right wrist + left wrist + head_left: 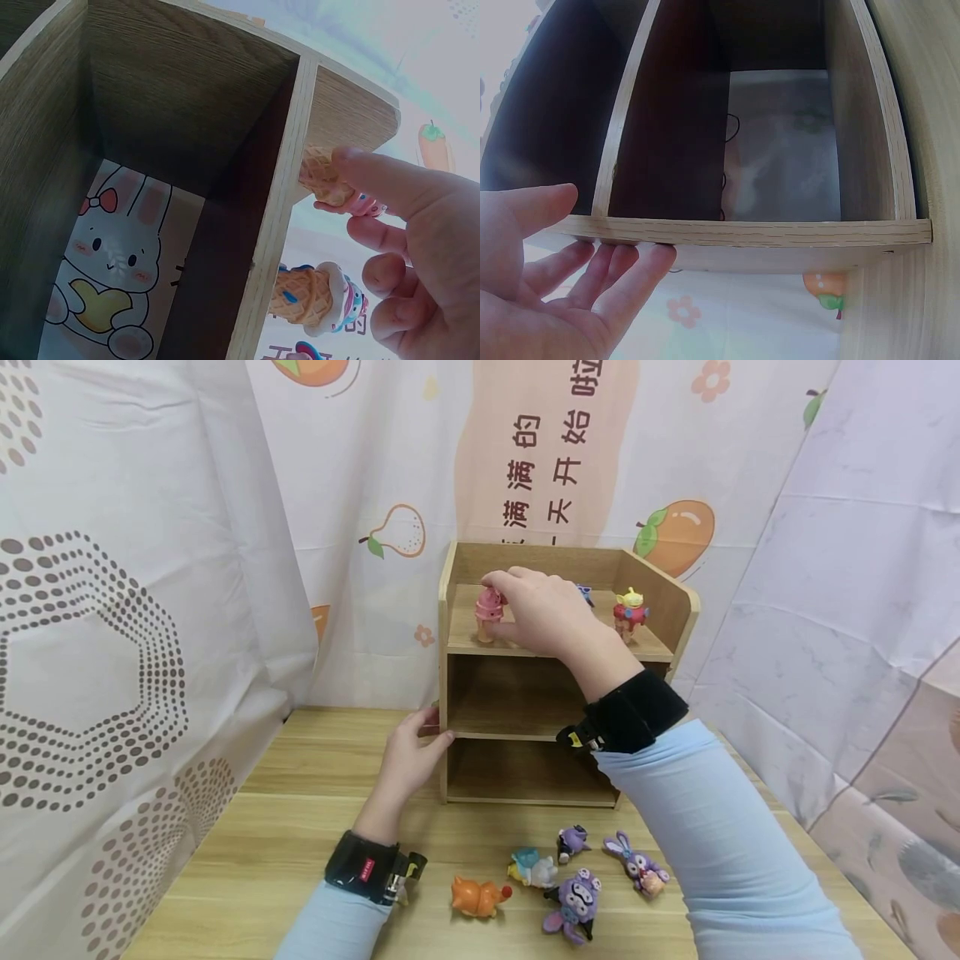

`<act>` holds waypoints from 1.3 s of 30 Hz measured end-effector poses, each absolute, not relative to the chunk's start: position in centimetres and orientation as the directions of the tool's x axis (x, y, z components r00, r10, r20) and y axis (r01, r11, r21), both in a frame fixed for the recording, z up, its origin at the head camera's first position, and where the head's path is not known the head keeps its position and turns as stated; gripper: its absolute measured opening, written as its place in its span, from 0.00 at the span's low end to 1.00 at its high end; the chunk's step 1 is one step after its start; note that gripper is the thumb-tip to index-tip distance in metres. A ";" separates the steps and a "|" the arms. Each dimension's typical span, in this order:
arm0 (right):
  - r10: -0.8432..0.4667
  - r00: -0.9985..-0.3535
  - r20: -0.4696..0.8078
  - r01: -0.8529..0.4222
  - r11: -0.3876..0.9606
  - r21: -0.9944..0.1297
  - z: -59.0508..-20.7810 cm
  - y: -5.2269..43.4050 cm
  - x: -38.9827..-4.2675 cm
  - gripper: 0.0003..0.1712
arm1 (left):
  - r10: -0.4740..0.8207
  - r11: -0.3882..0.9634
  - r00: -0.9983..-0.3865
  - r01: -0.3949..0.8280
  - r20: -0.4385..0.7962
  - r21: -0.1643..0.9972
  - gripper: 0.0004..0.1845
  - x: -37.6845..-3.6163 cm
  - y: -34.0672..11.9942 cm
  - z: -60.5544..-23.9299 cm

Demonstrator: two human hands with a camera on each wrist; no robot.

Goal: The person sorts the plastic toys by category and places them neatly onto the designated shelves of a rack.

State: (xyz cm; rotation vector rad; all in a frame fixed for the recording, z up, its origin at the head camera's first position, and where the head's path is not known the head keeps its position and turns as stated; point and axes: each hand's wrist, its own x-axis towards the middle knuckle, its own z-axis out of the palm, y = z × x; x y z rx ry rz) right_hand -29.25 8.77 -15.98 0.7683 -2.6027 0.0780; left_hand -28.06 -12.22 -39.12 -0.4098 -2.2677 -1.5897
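Observation:
A three-tier wooden shelf unit stands at the back of a wooden table. My right hand reaches onto the top tier and pinches a pink ice-cream cone figure between thumb and fingers. The right wrist view shows the thumb on that cone figure, with a second cone figure beside it. My left hand rests against the unit's left wall. Its straight fingers lie on the outer side and the thumb is near the front edge.
A red and yellow figure stands at the right of the top tier. Several small figures lie on the table in front: an orange one, a blue-white one and purple ones. Curtains close in on all sides.

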 end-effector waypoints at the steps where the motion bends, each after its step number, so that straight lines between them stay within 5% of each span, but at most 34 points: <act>1: -0.502 -0.761 0.410 -0.525 0.849 0.064 -16.0 8.8 -29.2 0.39 | 0.041 0.332 -0.900 0.421 0.433 0.844 0.26 -28.1 -12.2 -39.1; 15: -0.564 -0.740 0.368 -0.580 0.811 0.076 -15.5 9.4 -29.2 0.35 | 0.042 0.321 -0.908 0.408 0.418 0.854 0.26 -28.1 -12.3 -39.0; 39: -0.429 -0.798 0.422 -0.465 0.885 0.021 -16.4 7.8 -29.8 0.33 | 0.044 0.340 -0.912 0.397 0.407 0.853 0.26 -27.9 -12.2 -38.9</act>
